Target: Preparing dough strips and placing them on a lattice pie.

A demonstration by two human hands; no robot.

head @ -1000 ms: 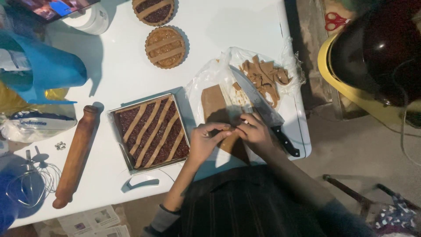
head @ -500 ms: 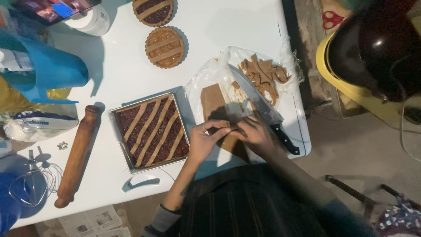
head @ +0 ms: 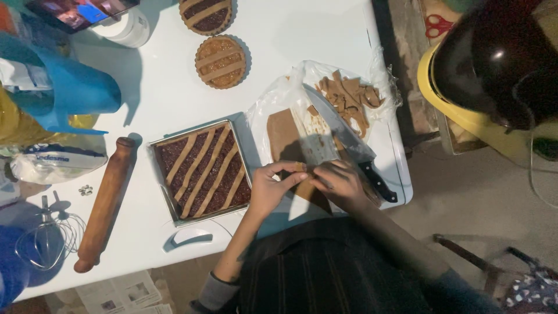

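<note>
My left hand [head: 271, 187] and my right hand [head: 342, 185] meet at the near edge of the white table [head: 174, 87], pinching a thin brown dough strip [head: 300, 168] between their fingertips. The strip comes off a rolled brown dough sheet [head: 285, 136] lying on clear plastic film [head: 273, 104]. Just left of my left hand sits a square metal tin [head: 201, 170] of dark filling crossed by several dough strips. A big black-handled knife [head: 343, 139] rests on the film right above my right hand.
Dough scraps [head: 350, 99] are piled at the film's far right. Two round lattice tarts [head: 220, 61] stand at the back. A wooden rolling pin [head: 106, 203], whisk [head: 49, 241], flour bag [head: 55, 163] and blue jug [head: 70, 90] fill the left side. A dark helmet [head: 494, 64] sits off the table, right.
Both hands have stayed at the dough sheet's near edge, fingers shifting slightly along the strip. The rest of the table looks the same.
</note>
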